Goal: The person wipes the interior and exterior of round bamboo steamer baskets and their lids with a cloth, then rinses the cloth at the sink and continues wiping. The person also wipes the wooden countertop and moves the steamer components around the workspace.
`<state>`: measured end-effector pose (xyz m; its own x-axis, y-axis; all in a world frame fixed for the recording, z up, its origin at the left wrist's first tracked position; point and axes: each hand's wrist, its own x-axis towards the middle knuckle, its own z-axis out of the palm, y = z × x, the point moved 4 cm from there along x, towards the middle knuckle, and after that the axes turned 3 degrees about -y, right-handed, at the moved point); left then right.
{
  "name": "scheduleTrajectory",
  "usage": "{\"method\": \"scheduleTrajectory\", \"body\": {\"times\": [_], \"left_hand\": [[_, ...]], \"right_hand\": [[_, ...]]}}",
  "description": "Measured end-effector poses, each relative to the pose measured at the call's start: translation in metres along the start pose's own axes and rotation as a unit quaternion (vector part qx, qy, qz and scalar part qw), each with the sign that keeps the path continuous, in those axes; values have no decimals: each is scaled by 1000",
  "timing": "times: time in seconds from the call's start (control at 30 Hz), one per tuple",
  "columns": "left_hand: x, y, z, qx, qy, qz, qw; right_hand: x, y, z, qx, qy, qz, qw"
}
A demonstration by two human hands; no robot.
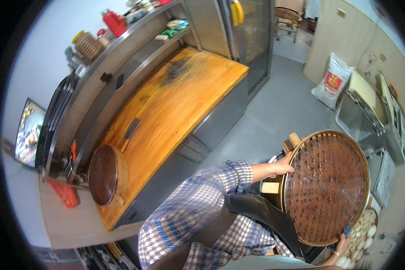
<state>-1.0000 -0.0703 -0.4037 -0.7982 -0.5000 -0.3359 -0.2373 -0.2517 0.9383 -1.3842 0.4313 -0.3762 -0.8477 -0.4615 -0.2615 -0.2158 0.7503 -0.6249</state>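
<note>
My left hand (282, 166) grips the near-left rim of a large round woven bamboo steamer lid (327, 189), brown and wet-looking. At its lower right edge, my right hand (342, 243) holds the rim with a blue cloth at the fingers. The lid is tilted, with its woven face towards me. Wooden blocks (271, 187) stick out behind its left side; what they belong to is partly hidden. Beyond the lid's lower right edge lie many pale, rounded pieces (361, 233) that I cannot name for certain.
A wooden worktable (175, 104) stands to the left, bearing a round wooden sieve or steamer (104, 175) and a flat-bladed scraper (132, 128). A white sack (333, 81) stands on the grey floor (266, 108) near metal equipment (357, 111) at the right. Shelves hold a red thermos (114, 23).
</note>
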Motion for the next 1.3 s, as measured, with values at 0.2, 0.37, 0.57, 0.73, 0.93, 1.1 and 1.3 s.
{"method": "scheduleTrajectory", "body": {"times": [0.2, 0.37, 0.57, 0.73, 0.93, 1.1, 1.3], "left_hand": [[-56, 27, -44, -112, 35, 44, 992], [-136, 22, -168, -162, 152, 152, 963], [-280, -39, -333, -202, 264, 61, 941], [-381, -124, -441, -246, 416, -5, 876], [-502, -214, -543, -178, 418, -39, 890], [-577, -228, -654, 57, 451, -158, 877], [-660, -241, -683, 252, 554, -425, 670]], "right_hand": [[79, -85, -45, -98, 40, -162, 981], [57, -312, 51, -37, -33, -299, 953], [16, -509, 265, -14, -162, -390, 906], [-54, -588, 453, -38, -210, -413, 886], [-130, -633, 647, 46, -348, -345, 871], [-144, -651, 711, 75, -349, -332, 873], [-141, -674, 743, 33, -355, -334, 873]]}}
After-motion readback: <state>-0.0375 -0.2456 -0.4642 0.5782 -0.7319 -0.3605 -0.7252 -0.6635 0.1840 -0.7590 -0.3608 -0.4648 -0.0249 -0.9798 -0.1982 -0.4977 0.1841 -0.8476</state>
